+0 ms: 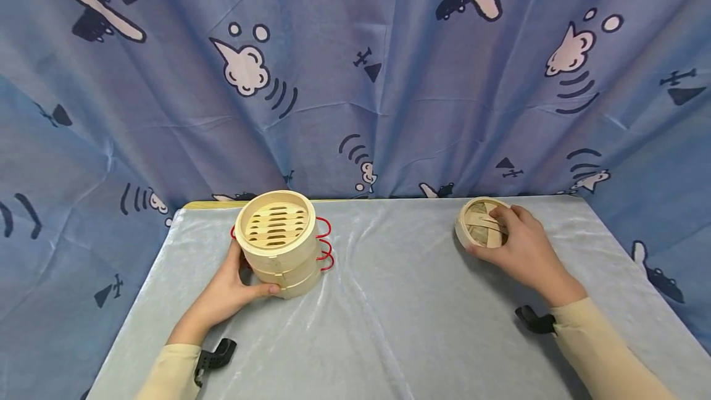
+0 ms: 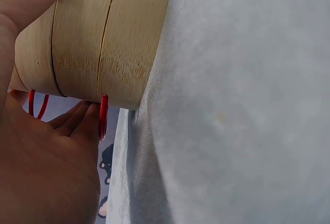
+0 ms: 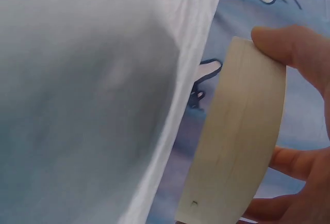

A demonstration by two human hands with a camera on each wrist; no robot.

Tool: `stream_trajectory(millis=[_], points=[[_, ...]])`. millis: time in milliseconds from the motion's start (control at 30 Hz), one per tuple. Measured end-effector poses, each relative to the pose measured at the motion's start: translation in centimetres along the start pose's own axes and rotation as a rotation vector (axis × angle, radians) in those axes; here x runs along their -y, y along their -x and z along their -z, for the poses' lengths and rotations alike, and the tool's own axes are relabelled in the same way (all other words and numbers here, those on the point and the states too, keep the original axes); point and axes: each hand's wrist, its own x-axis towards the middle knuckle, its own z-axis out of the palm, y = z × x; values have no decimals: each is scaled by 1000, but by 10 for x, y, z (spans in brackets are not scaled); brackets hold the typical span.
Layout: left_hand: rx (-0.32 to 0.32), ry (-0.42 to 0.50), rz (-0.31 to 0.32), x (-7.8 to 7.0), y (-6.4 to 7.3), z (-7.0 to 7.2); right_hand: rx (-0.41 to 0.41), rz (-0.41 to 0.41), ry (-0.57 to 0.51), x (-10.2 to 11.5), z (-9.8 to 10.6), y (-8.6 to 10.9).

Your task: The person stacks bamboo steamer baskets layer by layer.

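Note:
A stacked bamboo steamer (image 1: 289, 267) stands upright on the left part of the table, its slatted floor (image 1: 278, 225) visible from above. My left hand (image 1: 219, 294) grips its near left side, thumb across the front and fingers round the far side. Red loops (image 1: 325, 227) stick out from the stack's sides; more red loops (image 2: 103, 116) show in the left wrist view. At the right, my right hand (image 1: 524, 249) holds the round bamboo lid (image 1: 476, 218) with its woven top facing up. The lid's plain side wall (image 3: 237, 126) appears raised off the table in the right wrist view.
A pale grey cloth covers the table (image 1: 383, 301). Behind it hangs a blue curtain (image 1: 333, 79) printed with planes and clouds. A yellowish strip (image 1: 213, 205) shows along the back left edge. Black devices (image 1: 216, 355) are strapped at both wrists.

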Motion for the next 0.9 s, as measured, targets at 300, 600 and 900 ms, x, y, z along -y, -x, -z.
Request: stream_trajectory(millis=[300, 600, 900], points=[[-7, -16, -7, -30, 5, 0, 4, 47, -38, 30, 4, -8], [-4, -31, -20, -32, 3, -1, 19, 88, -70, 54, -1, -13], [-10, -13, 3, 0, 1, 1, 59, 119, -80, 78, -6, -28]])
